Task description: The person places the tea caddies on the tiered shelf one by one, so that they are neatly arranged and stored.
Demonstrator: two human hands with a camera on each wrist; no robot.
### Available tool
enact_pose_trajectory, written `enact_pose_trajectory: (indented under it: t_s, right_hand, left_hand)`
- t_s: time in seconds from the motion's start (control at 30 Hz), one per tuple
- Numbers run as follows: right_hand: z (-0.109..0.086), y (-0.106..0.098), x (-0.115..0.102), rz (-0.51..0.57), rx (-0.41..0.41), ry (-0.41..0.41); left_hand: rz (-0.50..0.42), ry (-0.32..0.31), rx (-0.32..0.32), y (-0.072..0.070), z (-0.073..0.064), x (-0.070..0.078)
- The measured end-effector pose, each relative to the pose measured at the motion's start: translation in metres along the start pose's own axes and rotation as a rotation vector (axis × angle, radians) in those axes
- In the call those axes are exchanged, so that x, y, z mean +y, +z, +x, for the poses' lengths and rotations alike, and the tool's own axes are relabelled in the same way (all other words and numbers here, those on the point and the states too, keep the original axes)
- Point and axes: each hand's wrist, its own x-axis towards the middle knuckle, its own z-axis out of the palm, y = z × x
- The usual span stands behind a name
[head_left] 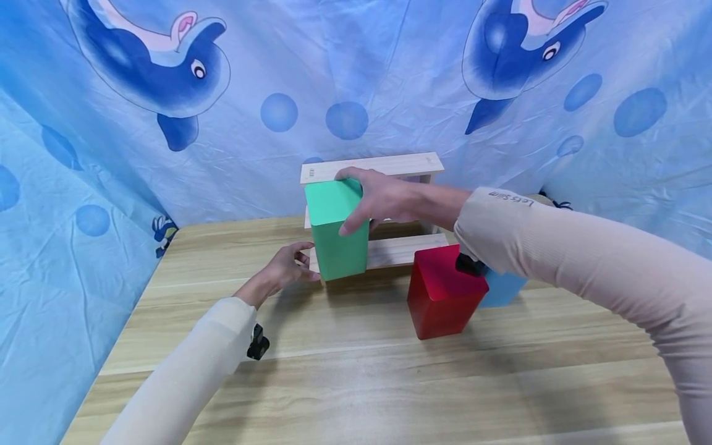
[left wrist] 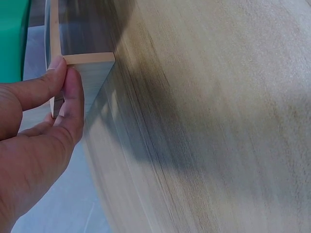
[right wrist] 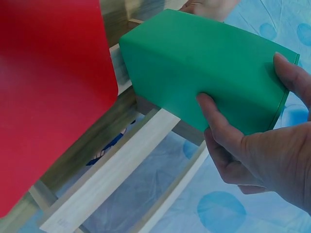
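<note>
A light wooden rack (head_left: pixel 384 165) with slat shelves stands at the back of the table. In my right hand (head_left: pixel 384 194) is a green box (head_left: pixel 340 250), gripped near its top with thumb and fingers spread over it. The box stands upright at the rack's left end, overlapping its lower slat (head_left: pixel 403 250). My left hand (head_left: pixel 286 267) pinches the rack's lower left end; in the left wrist view thumb and forefinger meet at the wooden edge (left wrist: pixel 55 29). In the right wrist view, the green box (right wrist: pixel 194 63) hides part of the rack.
A red box (head_left: pixel 447 303) stands on the wood-grain table (head_left: pixel 356 383) right of the green one, with a light blue box (head_left: pixel 503 290) behind it, partly hidden by my right sleeve. Blue cloth printed with dolphins (head_left: pixel 183 74) hangs behind and beside the table.
</note>
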Motion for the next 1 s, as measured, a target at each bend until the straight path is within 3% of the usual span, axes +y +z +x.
enact_pose_trajectory:
  t_s: [0.33, 0.6, 1.0]
  right_hand:
    - [0.007, 0.009, 0.005, -0.001, 0.034, 0.012]
    - [0.013, 0.014, 0.006, -0.003, 0.085, 0.018]
    - [0.018, 0.016, 0.008, -0.005, 0.081, 0.048]
  left_hand:
    - [-0.032, -0.037, 0.007, 0.002, 0.001, 0.004]
    - [0.004, -0.017, 0.018, 0.001, 0.003, -0.001]
    - [-0.033, -0.024, 0.006, 0.002, 0.003, -0.001]
